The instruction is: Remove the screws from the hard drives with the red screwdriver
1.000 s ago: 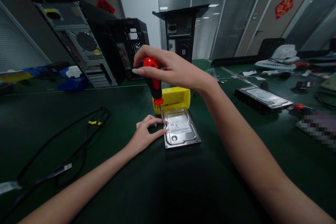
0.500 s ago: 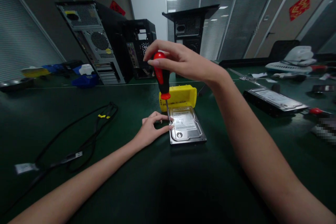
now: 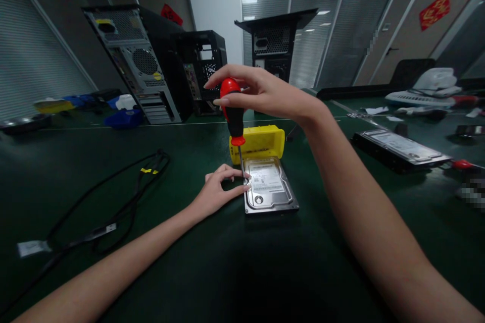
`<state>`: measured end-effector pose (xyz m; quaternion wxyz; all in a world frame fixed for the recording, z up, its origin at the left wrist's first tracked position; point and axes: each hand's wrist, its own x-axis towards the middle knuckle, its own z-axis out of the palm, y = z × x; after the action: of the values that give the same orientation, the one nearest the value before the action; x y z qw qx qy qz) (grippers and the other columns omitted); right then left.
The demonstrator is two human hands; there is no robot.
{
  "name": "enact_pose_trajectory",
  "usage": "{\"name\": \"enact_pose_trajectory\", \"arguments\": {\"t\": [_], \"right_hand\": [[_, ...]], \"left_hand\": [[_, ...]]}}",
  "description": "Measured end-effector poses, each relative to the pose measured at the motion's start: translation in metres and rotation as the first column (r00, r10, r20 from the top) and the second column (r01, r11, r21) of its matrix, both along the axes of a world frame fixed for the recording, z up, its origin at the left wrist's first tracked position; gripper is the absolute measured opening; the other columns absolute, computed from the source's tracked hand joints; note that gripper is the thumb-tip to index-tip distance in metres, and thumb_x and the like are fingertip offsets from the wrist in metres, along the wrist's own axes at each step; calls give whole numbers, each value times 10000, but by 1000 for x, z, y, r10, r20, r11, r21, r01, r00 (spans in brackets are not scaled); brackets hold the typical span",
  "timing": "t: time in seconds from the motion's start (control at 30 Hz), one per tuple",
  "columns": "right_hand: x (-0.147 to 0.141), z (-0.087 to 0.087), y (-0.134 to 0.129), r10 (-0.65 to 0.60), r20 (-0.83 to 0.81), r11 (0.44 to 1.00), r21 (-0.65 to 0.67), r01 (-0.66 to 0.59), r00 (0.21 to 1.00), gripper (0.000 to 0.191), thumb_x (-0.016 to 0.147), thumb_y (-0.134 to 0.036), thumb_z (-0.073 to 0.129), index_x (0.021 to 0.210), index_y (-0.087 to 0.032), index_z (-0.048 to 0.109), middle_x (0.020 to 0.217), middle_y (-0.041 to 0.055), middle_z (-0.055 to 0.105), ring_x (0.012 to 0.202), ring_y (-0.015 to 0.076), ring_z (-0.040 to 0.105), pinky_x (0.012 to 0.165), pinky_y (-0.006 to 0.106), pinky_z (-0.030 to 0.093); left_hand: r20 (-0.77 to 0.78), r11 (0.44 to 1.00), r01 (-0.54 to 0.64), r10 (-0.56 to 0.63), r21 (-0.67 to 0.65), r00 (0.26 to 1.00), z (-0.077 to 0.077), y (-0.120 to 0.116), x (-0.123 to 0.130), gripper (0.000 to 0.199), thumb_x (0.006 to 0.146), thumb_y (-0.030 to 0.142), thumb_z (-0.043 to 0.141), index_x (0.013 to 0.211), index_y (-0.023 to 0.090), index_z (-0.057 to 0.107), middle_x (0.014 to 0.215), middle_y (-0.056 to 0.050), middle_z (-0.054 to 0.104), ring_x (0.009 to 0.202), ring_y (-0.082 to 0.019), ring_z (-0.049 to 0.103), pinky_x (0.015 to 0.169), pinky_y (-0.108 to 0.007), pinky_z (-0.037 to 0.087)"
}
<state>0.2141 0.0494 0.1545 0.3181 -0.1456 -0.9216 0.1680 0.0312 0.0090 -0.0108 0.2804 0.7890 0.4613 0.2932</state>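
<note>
Red-topped, the screwdriver stands near-upright in your loosely curled right hand; your left hand, fingers parted, seemingly steadies the hard drive.

The screwdriver in the right hand is red and black, with a grey shaft. Touching the left hand, the drive is shiny silver, and its label is white with rows of tiny dark print. The bin past the left hand is bright yellow with dark marks. Under both hands, the tabletop is dark green. Left of the left hand, the cable is black with yellow bands. Far right of the right hand, the sign is red with gold shapes.
</note>
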Motion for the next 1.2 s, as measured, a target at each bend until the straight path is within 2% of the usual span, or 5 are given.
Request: {"name": "enact_pose_trajectory", "arguments": {"t": [0.17,0.3,0.47,0.8,1.2], "right_hand": [[-3,0,-1,-41,-21,991,128,43,999,220,863,-279,582,957,-81,565,954,18,561,887,94,528,805,222,441],[-2,-2,1,18,-54,993,-119,-24,998,200,879,-272,541,938,-85,506,884,20,549,803,89,565,746,233,472],[-1,-10,12,172,-187,860,-450,-240,967,139,883,-223,509,917,-123,418,776,7,567,730,96,606,743,276,530],[0,-18,22,270,-359,616,-648,-447,893,111,883,-212,436,971,-148,419,845,-1,544,734,101,607,781,326,525],[-2,-13,13,245,-259,853,-401,-334,934,192,870,-205,559,1005,-124,450,900,-3,512,773,62,578,747,218,533]], "left_hand": [[-33,996,88,-89,-34,995,4,1,-5,328,811,433,653,1100,280,666,1077,-33,567,1087,-239,527,1002,-417,369],[-24,988,148,-150,-52,988,4,4,-9,349,819,435,643,1125,268,645,1112,-30,582,1088,-228,543,1010,-397,380],[-3,987,159,-160,-18,987,0,7,-8,331,828,421,638,1106,241,646,1091,-36,615,1043,-217,571,987,-385,398],[-9,988,146,-147,-49,989,-2,7,-9,373,832,444,629,1146,241,620,1124,-39,619,1089,-219,556,1015,-393,379],[-4,992,118,-118,-48,993,1,4,-7,364,825,448,630,1121,237,604,1122,-53,638,1096,-234,568,1007,-413,378]]}}
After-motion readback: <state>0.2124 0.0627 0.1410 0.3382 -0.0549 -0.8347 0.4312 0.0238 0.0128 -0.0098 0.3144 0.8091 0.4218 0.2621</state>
